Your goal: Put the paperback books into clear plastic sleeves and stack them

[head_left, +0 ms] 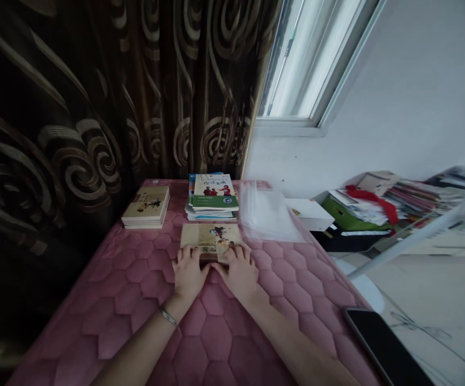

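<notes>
A tan book (pixel 208 235) with a small dark illustration on its cover lies flat on the pink quilted cover (pixel 147 300) in front of me. My left hand (pixel 189 272) grips its near left corner, fingers over the top and side, thumb at the near edge. On the near right corner, my right hand (pixel 238 272) has the same grip, and the two thumbs almost meet. My hands hide the book's near corners. Just beyond it stands a stack of books (pixel 214 198) with a green and white one on top. Farther left is a small pile of matching tan books (pixel 147 206).
Clear plastic sheets or sleeves (pixel 270 214) lie right of the stack. A white box (pixel 310 214) and a green container of papers (pixel 337 209) stand past the right edge. A phone (pixel 385 348) lies near right. Patterned curtains (pixel 155 91) hang behind.
</notes>
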{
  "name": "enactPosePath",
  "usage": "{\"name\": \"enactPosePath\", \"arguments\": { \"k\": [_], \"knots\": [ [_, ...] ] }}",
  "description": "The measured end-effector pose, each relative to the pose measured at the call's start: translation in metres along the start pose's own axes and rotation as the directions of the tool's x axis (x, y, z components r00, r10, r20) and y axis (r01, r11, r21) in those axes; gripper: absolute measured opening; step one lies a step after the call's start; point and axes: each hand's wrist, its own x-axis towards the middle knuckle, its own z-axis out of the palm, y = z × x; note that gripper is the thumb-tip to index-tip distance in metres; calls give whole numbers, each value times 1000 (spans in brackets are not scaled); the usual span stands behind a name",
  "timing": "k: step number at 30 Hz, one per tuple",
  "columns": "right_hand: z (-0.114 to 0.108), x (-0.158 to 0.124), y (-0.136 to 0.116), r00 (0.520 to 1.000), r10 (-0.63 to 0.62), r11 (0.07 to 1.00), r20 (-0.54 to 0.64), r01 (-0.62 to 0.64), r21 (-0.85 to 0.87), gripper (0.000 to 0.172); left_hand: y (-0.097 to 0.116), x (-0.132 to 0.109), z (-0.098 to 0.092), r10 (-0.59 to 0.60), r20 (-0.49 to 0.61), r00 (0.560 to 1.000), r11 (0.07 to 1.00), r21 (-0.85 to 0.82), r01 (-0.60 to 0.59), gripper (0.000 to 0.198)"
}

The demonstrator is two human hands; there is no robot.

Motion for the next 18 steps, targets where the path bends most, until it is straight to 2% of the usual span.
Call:
{"name": "enactPosePath", "arguments": {
  "k": [4, 7, 9, 12, 18],
  "knots": [
    [-3, 2, -3, 1000, 3, 1000, 28, -3, -11, 36, -2, 1, 0, 7, -5, 1000, 1000, -24, -8, 35],
    [-5, 4, 4, 1000, -14, 999, 22, 13, 52, 24, -13, 7, -1, 32, -1, 999, 995, -95, -32, 27],
    [-6, 6, 16, 997, -77, 985, 12, 75, 154, 14, -27, 13, -3, 99, 19, 995, 977, -192, -93, 21],
    [-7, 11, 43, 975, -221, 919, -3, 209, 334, 15, -53, 23, -4, 209, 45, 977, 914, -363, -179, 25],
    [-7, 11, 90, 964, -265, 847, 6, 229, 480, 19, -94, 33, 0, 334, 41, 942, 791, -555, -256, 34]
  ]
}}
